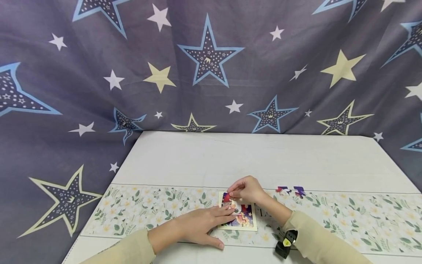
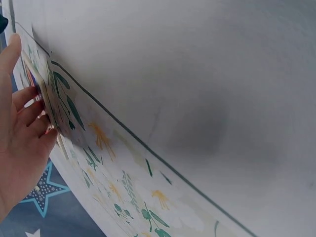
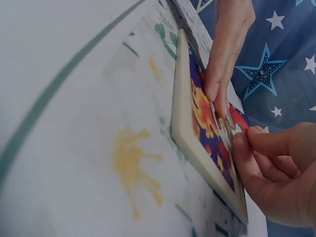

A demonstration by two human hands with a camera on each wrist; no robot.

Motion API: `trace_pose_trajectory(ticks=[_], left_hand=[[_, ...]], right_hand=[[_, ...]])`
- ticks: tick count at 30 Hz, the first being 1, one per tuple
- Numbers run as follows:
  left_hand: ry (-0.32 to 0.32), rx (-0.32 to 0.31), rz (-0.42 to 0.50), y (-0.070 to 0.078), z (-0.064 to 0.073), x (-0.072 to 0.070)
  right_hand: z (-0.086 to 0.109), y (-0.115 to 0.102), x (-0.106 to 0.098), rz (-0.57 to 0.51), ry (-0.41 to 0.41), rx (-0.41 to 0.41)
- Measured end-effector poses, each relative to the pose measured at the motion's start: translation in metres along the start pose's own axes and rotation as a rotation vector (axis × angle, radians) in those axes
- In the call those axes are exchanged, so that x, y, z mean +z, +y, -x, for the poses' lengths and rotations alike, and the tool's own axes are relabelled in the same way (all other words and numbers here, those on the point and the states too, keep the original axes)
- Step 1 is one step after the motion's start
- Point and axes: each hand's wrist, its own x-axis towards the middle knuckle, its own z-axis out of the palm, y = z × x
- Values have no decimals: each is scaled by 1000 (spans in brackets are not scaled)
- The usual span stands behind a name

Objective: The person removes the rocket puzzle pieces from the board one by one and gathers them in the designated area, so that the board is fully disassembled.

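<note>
A small jigsaw puzzle in a cream-rimmed tray [image 1: 254, 220] lies on the table, its picture purple, red and yellow. My left hand [image 1: 201, 223] rests flat over its left side, fingers straight, fingertips on the pieces, thumb spread toward me. At the puzzle's far left corner, my right hand [image 1: 248, 189] pinches a red and purple puzzle piece [image 3: 238, 115] between thumb and index finger. The right wrist view shows this piece tilted up beside the left fingertips. Part of the picture is hidden under my left fingers [image 3: 222, 94].
Loose puzzle pieces [image 1: 299, 191] lie to the right, behind my right forearm. A floral runner [image 1: 148, 207] crosses the white table [image 1: 247, 157]. A star-patterned curtain [image 1: 257, 69] hangs behind and at the left. A black device [image 1: 282, 249] is strapped at my right wrist.
</note>
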Motion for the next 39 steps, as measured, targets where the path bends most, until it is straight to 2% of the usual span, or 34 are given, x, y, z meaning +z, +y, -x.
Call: trace_pose_trajectory(ticks=[10, 14, 18, 26, 33, 39], left_hand=[[-5, 2, 11, -1, 0, 1], [-4, 0, 10, -1, 0, 1], [-3, -1, 15, -2, 0, 1], [10, 9, 7, -2, 0, 1], [5, 9, 17, -3, 0, 3], [-4, 3, 28, -4, 1, 3]], right_hand=[[-2, 0, 4, 36, 30, -31], [-5, -3, 1, 34, 70, -52], [-7, -5, -8, 26, 110, -77], [-7, 2, -27, -67, 55, -2], [1, 16, -47, -2, 41, 3], [9, 32, -69, 44, 61, 56]])
